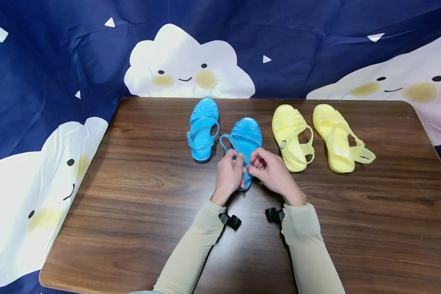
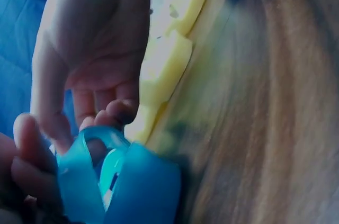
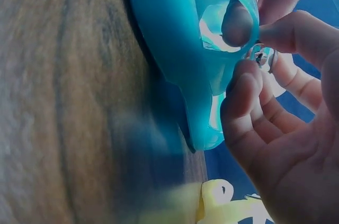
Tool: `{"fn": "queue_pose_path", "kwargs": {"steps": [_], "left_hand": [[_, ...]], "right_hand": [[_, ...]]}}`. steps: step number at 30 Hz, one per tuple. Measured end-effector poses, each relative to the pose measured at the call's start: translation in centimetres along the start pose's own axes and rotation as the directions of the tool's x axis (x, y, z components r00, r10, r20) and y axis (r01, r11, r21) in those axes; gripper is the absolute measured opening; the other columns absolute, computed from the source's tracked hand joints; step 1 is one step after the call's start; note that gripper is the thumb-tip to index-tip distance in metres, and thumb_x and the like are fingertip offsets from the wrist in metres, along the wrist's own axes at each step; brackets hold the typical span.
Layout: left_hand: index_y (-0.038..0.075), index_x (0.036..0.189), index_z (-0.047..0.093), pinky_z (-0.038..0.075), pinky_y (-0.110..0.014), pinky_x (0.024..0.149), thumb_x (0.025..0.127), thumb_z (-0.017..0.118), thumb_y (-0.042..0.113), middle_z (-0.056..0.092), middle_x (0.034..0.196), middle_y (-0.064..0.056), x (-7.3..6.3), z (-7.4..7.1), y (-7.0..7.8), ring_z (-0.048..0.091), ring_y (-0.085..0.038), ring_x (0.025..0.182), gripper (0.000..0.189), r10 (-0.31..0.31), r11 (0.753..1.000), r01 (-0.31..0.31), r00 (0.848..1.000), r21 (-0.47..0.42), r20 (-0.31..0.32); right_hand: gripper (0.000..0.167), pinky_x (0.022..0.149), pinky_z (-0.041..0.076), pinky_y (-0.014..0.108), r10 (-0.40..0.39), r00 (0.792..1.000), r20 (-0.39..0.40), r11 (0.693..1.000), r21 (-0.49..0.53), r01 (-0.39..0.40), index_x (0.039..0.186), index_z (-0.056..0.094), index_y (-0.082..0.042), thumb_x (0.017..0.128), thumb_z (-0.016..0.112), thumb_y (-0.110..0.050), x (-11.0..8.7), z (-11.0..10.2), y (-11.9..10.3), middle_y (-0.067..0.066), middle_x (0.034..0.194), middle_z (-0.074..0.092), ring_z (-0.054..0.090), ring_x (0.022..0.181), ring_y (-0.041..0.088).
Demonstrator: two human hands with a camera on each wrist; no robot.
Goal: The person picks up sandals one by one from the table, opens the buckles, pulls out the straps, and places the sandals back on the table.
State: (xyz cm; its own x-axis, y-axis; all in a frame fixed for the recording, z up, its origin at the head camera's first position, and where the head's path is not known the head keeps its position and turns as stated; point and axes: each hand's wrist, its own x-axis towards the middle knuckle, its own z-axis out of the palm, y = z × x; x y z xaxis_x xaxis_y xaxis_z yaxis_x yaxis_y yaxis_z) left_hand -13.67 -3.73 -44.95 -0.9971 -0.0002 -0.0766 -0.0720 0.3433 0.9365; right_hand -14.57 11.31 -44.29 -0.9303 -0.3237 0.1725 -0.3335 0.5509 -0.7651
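Note:
Both hands are at the heel end of a blue jelly sandal [image 1: 247,130], which lies sole down on the table with its toe pointing away. My left hand [image 1: 228,173] pinches the sandal's blue strap [image 2: 79,176] between thumb and fingers. From the other side, my right hand [image 1: 275,173] pinches a small metal buckle [image 3: 259,57] where the strap loops round, seen close up in the right wrist view. Part of the strap arches up left of the sandal in the head view. The fingers hide much of the heel.
The other blue sandal [image 1: 203,130] stands to the left, its strap looped round. On the right is a pair of yellow sandals, one [image 1: 287,122] with a buckle showing and another [image 1: 328,122] with its strap spread sideways. All rest on a brown wooden table [image 1: 150,228].

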Motion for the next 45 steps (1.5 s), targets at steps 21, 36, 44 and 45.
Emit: {"fn": "queue_pose_path", "kwargs": {"steps": [21,36,44,45], "left_hand": [[0.001,0.099,0.063,0.05,-0.033,0.04,0.1,0.052,0.021,0.068,0.061,-0.01,-0.1,-1.3,0.9,0.057,-0.014,0.036,0.023,-0.026,0.999,0.027,0.999,-0.039,0.025],[0.01,0.098,0.077,0.041,-0.022,0.046,0.089,0.069,0.017,0.067,0.074,-0.004,-0.6,-2.9,1.8,0.055,-0.009,0.053,0.014,0.169,0.958,-0.133,0.978,0.256,-0.125],[0.015,0.094,0.079,0.038,-0.023,0.052,0.086,0.073,0.022,0.067,0.08,0.0,-0.7,-2.5,1.5,0.052,-0.012,0.061,0.012,0.287,0.895,-0.193,0.94,0.402,-0.186],[0.015,0.094,0.079,0.038,-0.023,0.052,0.086,0.074,0.022,0.068,0.08,0.001,-0.7,-2.4,1.5,0.053,-0.012,0.062,0.012,0.291,0.889,-0.193,0.938,0.415,-0.187]], "right_hand": [[0.022,0.062,0.043,0.023,0.074,0.997,0.029,0.997,0.005,-0.075,0.097,0.055,-0.011,0.087,0.072,-0.02,-0.2,0.0,0.3,0.004,0.079,0.058,0.053,0.068,0.015],[0.029,0.068,0.048,0.03,0.251,0.964,0.092,0.968,-0.003,-0.252,0.11,0.049,-0.006,0.093,0.061,-0.026,-0.2,0.2,-0.2,0.007,0.084,0.061,0.061,0.06,0.009],[0.027,0.07,0.047,0.03,0.251,0.964,0.088,0.968,-0.029,-0.25,0.108,0.055,-0.005,0.093,0.061,-0.027,-0.1,0.2,-0.1,0.006,0.083,0.063,0.06,0.06,0.009],[0.026,0.07,0.047,0.03,0.251,0.964,0.089,0.968,-0.033,-0.249,0.107,0.055,-0.005,0.093,0.061,-0.027,-0.1,0.2,-0.1,0.006,0.083,0.063,0.06,0.06,0.008]]}}
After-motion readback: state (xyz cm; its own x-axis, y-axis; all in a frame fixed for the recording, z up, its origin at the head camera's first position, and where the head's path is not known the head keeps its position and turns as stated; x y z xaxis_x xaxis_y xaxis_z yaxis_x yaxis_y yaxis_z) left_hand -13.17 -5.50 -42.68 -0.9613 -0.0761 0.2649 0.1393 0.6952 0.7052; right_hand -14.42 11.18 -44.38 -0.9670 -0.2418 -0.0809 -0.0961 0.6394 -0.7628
